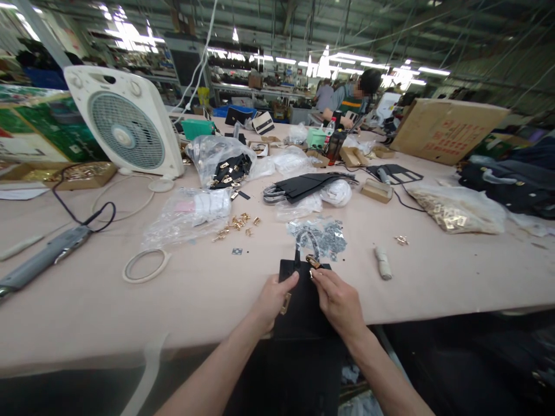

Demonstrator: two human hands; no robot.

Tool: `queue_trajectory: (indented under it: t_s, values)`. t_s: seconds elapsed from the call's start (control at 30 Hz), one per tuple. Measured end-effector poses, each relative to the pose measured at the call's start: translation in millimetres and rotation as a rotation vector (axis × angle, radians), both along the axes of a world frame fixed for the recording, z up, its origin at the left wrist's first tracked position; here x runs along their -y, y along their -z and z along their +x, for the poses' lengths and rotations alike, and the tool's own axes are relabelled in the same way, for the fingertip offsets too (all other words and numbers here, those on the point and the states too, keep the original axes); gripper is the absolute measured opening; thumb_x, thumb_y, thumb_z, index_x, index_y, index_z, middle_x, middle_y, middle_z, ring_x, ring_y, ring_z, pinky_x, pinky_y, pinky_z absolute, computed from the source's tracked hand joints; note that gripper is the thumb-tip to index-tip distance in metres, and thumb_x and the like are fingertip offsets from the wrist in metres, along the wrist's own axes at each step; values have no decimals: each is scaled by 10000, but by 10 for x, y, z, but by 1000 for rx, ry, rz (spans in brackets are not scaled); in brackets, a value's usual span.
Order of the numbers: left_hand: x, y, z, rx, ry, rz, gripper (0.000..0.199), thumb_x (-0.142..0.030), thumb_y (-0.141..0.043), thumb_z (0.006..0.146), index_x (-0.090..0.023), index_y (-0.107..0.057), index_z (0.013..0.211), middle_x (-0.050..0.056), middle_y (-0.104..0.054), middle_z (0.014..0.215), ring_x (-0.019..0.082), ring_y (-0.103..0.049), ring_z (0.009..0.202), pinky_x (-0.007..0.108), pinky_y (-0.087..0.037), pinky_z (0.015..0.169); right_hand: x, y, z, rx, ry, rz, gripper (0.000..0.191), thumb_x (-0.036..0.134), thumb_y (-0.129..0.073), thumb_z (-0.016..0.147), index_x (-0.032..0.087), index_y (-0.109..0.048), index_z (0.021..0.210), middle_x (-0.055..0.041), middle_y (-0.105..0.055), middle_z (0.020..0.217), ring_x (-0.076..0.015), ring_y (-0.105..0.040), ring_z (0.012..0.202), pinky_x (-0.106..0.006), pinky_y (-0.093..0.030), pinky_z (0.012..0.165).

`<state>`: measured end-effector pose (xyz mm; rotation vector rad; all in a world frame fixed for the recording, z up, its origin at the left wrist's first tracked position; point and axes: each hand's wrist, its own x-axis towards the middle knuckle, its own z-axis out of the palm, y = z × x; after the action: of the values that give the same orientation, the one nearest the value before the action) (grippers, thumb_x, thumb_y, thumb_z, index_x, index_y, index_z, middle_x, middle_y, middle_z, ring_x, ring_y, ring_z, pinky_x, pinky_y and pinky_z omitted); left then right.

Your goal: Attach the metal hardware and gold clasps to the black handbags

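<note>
Black leather panel lies flat at the near edge of a pale worktable, pinned between a worker's two bare hands. The left hand grips the panel's left side, thumb stretched across its top corner and fingers curled beneath, a small gold fitting showing beside the palm. The right hand pinches a brass clasp between thumb and forefinger at the panel's upper edge, just beyond the fingertips. Loose gold hardware is scattered further back, near clear plastic bags, a ring of tape and a white box fan. Another person works at the table's far end, beside a cardboard box
</note>
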<state>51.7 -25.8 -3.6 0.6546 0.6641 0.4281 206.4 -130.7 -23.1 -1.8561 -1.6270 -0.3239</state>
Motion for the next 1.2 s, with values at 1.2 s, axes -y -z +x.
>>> queue_trajectory:
  t_s: [1.2]
  values:
    - [-38, 29, 90, -59, -6, 38, 517, -508, -871, 756, -88, -767, 1039, 126, -800, 802, 272, -769, 697, 318, -590, 645, 8, -57, 169, 391, -128, -163, 349, 124, -515, 1024, 154, -688, 1326, -155, -745, 1287, -239, -764, 1051, -301, -644, 816]
